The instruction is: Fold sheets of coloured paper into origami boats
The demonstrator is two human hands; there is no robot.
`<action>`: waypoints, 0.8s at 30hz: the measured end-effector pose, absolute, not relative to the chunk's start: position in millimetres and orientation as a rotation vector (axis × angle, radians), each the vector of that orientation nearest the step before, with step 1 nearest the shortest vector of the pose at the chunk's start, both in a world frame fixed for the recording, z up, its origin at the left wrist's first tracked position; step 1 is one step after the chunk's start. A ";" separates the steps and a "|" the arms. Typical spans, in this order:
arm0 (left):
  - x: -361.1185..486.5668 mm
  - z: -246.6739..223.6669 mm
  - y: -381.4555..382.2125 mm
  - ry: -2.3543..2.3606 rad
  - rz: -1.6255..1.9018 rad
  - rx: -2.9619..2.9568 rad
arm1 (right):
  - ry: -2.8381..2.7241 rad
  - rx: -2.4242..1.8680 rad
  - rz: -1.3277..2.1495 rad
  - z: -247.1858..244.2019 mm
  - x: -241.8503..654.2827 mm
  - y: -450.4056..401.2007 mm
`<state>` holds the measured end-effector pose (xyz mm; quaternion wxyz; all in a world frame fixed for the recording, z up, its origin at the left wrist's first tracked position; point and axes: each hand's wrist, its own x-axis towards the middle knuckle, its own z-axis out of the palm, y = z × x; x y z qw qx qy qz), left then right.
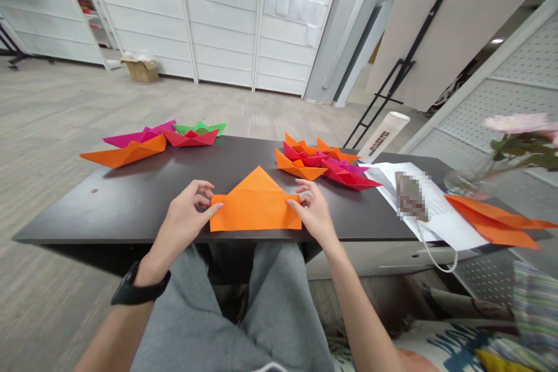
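Hands both work at the near middle of the surface (108, 209), each narrowly pinching one end of an orange sheet (255, 203). The left hand (185, 221), with a black watch (140, 285) on its wrist, holds the sheet's 9 o'clock end between curled fingers and thumb. The right hand (314, 215) mirrors it at the 3 o'clock end. The sheet lies flat on the surface between them, close to the near edge.

The step in hand looks like a mid-fold stage: the sheet forms a peak pointing to 12 o'clock, above a straight band along its near side. Judging by that shape, the next move calls for an even grip at both ends, keeping the layers square before any further crease.

At 11 o'clock sit a folded orange boat (124, 151), a magenta boat (135, 135), a red boat (192, 138) and a green boat (200, 128). At 1 o'clock, a pile of orange, red and magenta boats (325, 163) lies near the sheet. Further out at 2 to 3 o'clock lie printed papers (440, 224) with a pixelated object (410, 196) on them, a loose orange paper (492, 221) and a glass vase (464, 183) holding a pink flower (518, 123).
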<state>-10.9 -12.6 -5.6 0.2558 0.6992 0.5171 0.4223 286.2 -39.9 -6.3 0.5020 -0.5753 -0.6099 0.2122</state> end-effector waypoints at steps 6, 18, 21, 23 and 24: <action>-8.3 -21.4 5.3 1.337 1.063 2.406 | -1.851 -1.514 0.136 -17.8 280.8 -28.3; -52.3 -18.5 -29.2 0.895 0.711 2.601 | -2.291 -1.165 0.416 -9.3 316.2 -95.4; -41.2 -8.4 -30.1 1.108 0.734 2.418 | -2.110 -1.267 0.448 -7.7 311.7 -89.4; -31.6 -4.6 -28.0 1.277 0.750 2.332 | -2.012 -1.395 0.440 -6.5 305.9 -80.8; -27.4 -4.4 -26.7 1.341 0.767 2.312 | -1.973 -1.447 0.436 -6.7 302.9 -76.6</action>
